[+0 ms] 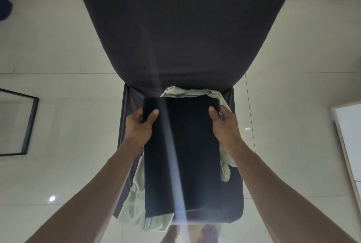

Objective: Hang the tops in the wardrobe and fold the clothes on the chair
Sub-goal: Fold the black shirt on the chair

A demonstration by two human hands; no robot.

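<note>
A black garment [193, 154] lies folded into a long rectangle on the seat of a chair with a dark grey cover [175, 33]. My left hand [139, 123] grips its far left corner, thumb on top. At the far right corner, my right hand [224, 123] holds the cloth the same way. Under the black garment lies a crumpled pale green garment [136, 194]; it shows at the back of the seat, on the right side, and hangs over the front left edge.
Pale floor tiles [68, 51] surround the chair. A black-framed panel [19, 121] lies on the floor at the left. A white furniture edge [349, 135] stands at the right. My feet [207, 233] show below the seat's front edge.
</note>
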